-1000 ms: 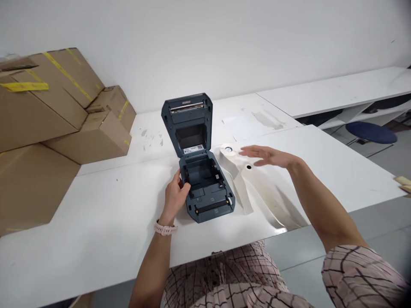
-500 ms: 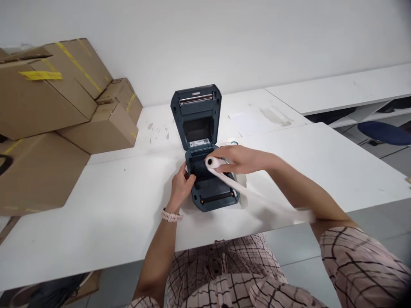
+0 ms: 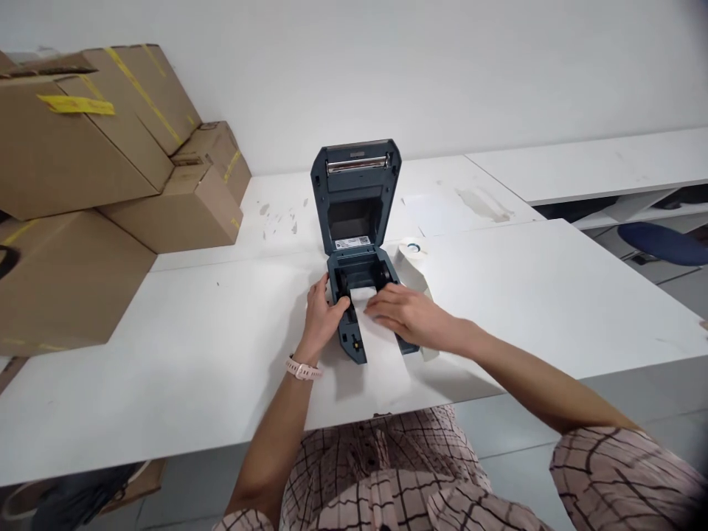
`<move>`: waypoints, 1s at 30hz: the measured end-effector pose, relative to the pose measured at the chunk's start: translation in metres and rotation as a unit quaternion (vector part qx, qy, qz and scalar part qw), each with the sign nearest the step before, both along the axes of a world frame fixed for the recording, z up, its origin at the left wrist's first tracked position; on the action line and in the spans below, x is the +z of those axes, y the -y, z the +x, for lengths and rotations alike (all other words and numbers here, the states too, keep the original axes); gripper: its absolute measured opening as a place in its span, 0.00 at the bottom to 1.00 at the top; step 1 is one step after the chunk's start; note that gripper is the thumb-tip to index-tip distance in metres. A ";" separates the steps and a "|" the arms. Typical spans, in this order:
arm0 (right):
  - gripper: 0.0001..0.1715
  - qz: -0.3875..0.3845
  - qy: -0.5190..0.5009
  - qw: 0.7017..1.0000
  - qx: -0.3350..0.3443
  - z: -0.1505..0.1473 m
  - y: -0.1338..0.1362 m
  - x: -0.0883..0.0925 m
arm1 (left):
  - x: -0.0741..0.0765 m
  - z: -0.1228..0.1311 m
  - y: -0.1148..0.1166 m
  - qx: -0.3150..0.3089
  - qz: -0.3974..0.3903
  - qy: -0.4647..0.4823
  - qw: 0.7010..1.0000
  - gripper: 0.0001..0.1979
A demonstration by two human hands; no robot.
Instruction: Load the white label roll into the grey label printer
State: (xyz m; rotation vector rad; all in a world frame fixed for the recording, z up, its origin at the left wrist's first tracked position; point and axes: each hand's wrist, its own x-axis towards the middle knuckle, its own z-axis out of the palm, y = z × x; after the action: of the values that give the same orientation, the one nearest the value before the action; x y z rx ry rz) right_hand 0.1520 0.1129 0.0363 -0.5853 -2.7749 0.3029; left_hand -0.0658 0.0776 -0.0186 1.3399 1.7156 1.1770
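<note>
A dark blue-grey label printer (image 3: 357, 254) stands on the table with its lid raised. My left hand (image 3: 325, 313) grips its left side, thumb over the rim and fingers along the outside. Inside the printer, between the black roll holders, lies a white paper roll (image 3: 362, 293), partly hidden by my right hand (image 3: 406, 313). The fingers of that hand are bent together over the roll. From there a white paper strip (image 3: 384, 361) runs over the printer's front and down toward the table edge.
Beside the printer's right rear lies another white roll (image 3: 412, 249), with a loose strip trailing forward. Cardboard boxes (image 3: 133, 169) with yellow tape are piled on the left of the white table (image 3: 232, 354). A blue stool seat (image 3: 661, 243) and shelving are at the right.
My right hand has lowered the roll into the printer. Its loose strip has swung from the right to hang over the front. The roll behind has come into view.
</note>
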 end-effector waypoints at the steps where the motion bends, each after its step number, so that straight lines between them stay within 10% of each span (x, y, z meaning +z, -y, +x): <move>1: 0.19 0.008 -0.015 1.000 0.001 0.004 0.010 -0.004 | -0.001 0.001 0.000 -0.010 -0.001 0.033 0.999 0.33; 12: 0.38 0.022 -0.020 0.999 -0.016 0.027 0.040 -0.017 | 0.002 0.006 0.003 -0.064 -0.022 0.204 0.977 0.39; 25: 0.22 -0.046 -0.022 0.999 -0.001 0.036 0.044 -0.004 | -0.002 0.005 0.001 -0.078 -0.010 0.203 0.976 0.39; 30: 0.18 -0.137 -0.181 0.973 -0.048 0.046 0.007 0.032 | 0.004 0.003 0.004 -0.087 -0.029 0.220 0.971 0.41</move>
State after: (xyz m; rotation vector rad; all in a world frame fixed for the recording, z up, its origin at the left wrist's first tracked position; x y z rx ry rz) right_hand 0.1982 0.1063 0.0684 -0.6513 -2.3629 0.7041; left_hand -0.0627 0.0732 -0.0149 1.0710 1.2794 1.2044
